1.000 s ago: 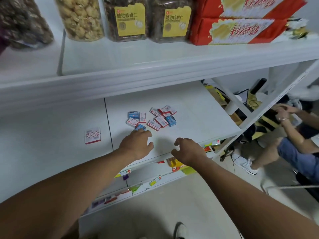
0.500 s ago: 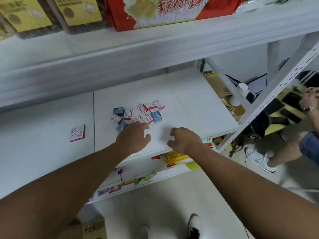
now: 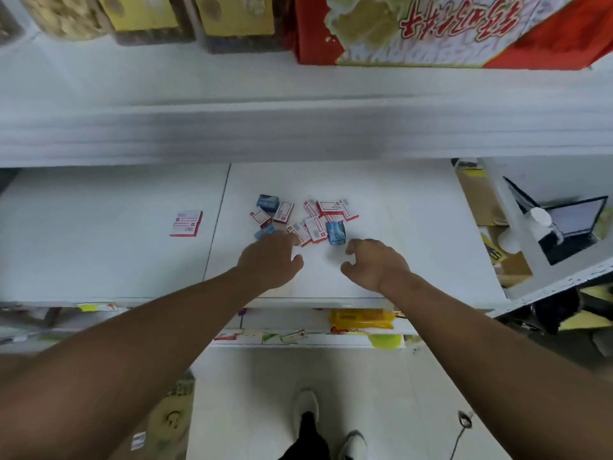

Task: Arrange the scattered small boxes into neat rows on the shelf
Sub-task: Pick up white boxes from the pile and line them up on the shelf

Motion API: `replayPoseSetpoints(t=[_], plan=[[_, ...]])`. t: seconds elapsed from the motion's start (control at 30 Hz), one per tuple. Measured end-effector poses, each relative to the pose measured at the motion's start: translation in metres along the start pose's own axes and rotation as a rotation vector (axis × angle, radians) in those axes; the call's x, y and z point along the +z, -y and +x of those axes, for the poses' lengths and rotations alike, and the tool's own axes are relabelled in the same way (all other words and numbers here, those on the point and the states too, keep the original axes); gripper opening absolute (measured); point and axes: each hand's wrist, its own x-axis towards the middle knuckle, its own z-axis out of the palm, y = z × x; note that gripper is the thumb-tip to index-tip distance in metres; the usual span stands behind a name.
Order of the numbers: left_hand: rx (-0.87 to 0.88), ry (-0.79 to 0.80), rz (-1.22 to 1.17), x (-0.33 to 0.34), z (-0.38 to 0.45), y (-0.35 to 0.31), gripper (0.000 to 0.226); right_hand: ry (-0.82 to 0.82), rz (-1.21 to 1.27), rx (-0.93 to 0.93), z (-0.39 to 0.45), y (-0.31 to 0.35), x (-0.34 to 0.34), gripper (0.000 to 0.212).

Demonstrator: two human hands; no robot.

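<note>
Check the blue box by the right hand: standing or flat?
Standing. The blue box rises above the flat red-and-white boxes beside it, showing its front and top.

Bare white shelf (image 3: pixel 398 227) lay between the left hand (image 3: pixel 270 260) and the right hand (image 3: pixel 376 263), open for passage toward the front edge. Directly beyond the left fingers (image 3: pixel 288 239) the cluster of small boxes (image 3: pixel 302 217) blocked the way, lying jumbled and touching one another. A blue box (image 3: pixel 335 232) stood just beyond the right fingers (image 3: pixel 353 249), close but apart. To the right of the right fingers the shelf board ran bare up to a slanted white frame post (image 3: pixel 507 220). Left of the left fingers, past a panel seam, a lone red-and-white box (image 3: pixel 186 224) sat well apart. The upper shelf (image 3: pixel 298 127) overhung the rear, limiting headroom.
</note>
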Motion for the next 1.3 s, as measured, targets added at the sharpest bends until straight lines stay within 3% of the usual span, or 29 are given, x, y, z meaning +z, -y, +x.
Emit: replayPoseSetpoints(t=[0.43,0.9,1.3], plan=[[-0.033,-0.054,-0.062,0.002,0.029,0.006,0.045,0.038,-0.091,-0.047,0.046,0.002,-0.024,0.045],[-0.326,-0.051,-0.092,0.009,0.013,-0.069,0.046,0.071,-0.176,-0.313,0.066,-0.057,-0.045,0.038],[-0.406,-0.054,-0.079,0.033,0.050,-0.066,0.044,0.025,-0.194,-0.327,0.101,-0.055,-0.033,0.042]])
